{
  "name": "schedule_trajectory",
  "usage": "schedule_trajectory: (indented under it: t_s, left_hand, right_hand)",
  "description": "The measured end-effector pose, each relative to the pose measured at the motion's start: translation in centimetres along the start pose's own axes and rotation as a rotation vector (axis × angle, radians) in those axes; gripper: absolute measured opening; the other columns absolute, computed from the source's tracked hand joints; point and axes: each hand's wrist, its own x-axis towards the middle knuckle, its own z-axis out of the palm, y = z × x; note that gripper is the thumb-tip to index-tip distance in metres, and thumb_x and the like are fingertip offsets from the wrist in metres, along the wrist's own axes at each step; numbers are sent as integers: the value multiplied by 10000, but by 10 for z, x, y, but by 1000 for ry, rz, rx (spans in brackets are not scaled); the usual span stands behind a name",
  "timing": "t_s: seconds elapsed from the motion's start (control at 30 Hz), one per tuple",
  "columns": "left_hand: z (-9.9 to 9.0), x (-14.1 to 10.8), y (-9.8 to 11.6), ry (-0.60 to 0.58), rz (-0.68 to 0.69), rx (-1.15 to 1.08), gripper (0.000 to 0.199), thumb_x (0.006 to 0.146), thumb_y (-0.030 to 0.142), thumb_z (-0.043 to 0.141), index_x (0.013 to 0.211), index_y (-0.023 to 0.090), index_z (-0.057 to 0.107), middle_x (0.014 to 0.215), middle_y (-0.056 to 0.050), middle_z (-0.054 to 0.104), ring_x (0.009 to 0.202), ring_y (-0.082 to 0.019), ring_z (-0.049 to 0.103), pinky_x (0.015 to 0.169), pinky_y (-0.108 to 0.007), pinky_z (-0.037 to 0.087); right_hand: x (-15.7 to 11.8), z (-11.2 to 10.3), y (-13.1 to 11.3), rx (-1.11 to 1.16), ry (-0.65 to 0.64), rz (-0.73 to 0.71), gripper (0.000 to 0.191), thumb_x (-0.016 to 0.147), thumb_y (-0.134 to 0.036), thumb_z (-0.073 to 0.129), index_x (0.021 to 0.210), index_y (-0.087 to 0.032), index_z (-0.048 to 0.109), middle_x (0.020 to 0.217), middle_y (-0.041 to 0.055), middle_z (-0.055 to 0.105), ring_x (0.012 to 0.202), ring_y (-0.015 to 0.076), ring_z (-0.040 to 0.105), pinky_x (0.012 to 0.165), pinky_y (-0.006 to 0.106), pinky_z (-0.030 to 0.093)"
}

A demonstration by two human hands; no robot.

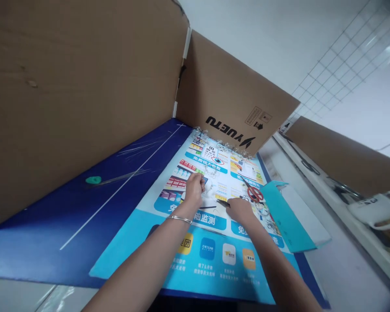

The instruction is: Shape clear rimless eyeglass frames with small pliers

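My left hand (195,189) is closed, fingertips pinched together above the printed poster (211,277). Whatever lies between those fingers is too small to make out. To its right, my right hand (241,209) wraps around a small pliers-like tool (222,203); only its dark, pointed jaws show, aimed left toward the other hand. Its handles are hidden in my palm. Red-handled scissors (255,194) rest on the poster just beyond my right hand. Clear, wiry bits (211,172) lie on the print past my left hand.
Tall cardboard panels (94,86) stand at the left and back. Tangled clear pieces (227,145) line the back panel's foot. A teal folder (287,216) lies on the right, a white jug-like container (377,210) farther right. A teal lump (93,180) sits on the blue surface (68,212).
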Motion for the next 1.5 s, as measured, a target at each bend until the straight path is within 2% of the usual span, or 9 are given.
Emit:
schedule_trajectory:
  t_s: [0.27,0.5,0.77,0.93,1.13,1.3,1.5]
  left_hand:
    - [-11,-1,15,-19,-99,-95,135,650,260,520,713,162,450,513,72,426,330,-17,326,326,-139,203]
    - [-19,-1,20,-66,-166,-74,130,624,248,498,680,161,419,519,75,408,317,-9,298,325,-141,187]
    - [-21,2,15,-134,-244,96,141,630,255,484,720,164,426,520,74,394,313,-11,256,323,-152,151]
    - [-13,-8,14,-306,-325,272,165,645,272,521,753,150,492,501,68,416,304,-16,240,324,-159,141]
    - [-4,-21,15,-494,-331,466,337,681,470,538,739,139,553,484,55,432,311,-26,272,340,-168,165]
    - [2,-26,14,-575,-314,559,373,662,510,554,688,138,558,460,51,430,311,-35,285,344,-176,151]
    - [5,-28,8,-610,-296,577,308,651,448,583,633,149,512,443,66,399,313,-28,248,343,-170,124]
  right_hand:
    - [-15,-24,-40,-107,-2,98,320,844,-307,384,999,-134,604,1005,166,602,945,237,542,749,319,361]
    - [-31,-23,-56,-116,59,161,374,865,-391,344,969,-151,611,949,130,624,894,201,559,713,269,368]
    - [-43,-24,-38,-145,146,178,302,867,-300,348,928,-154,605,908,107,626,856,199,564,689,269,370]
    - [-51,-38,-17,-168,222,153,318,872,-320,338,921,-145,599,906,123,616,883,210,547,705,276,373]
    - [-57,-45,-2,-167,317,65,264,870,-250,346,901,-149,588,883,124,605,875,221,527,716,304,356]
    - [-55,-43,4,-121,375,-2,252,865,-193,340,861,-138,585,865,134,595,891,230,507,730,329,337]
    - [-48,-30,13,64,422,-29,189,835,-182,400,829,-140,584,861,124,596,931,226,486,776,331,313]
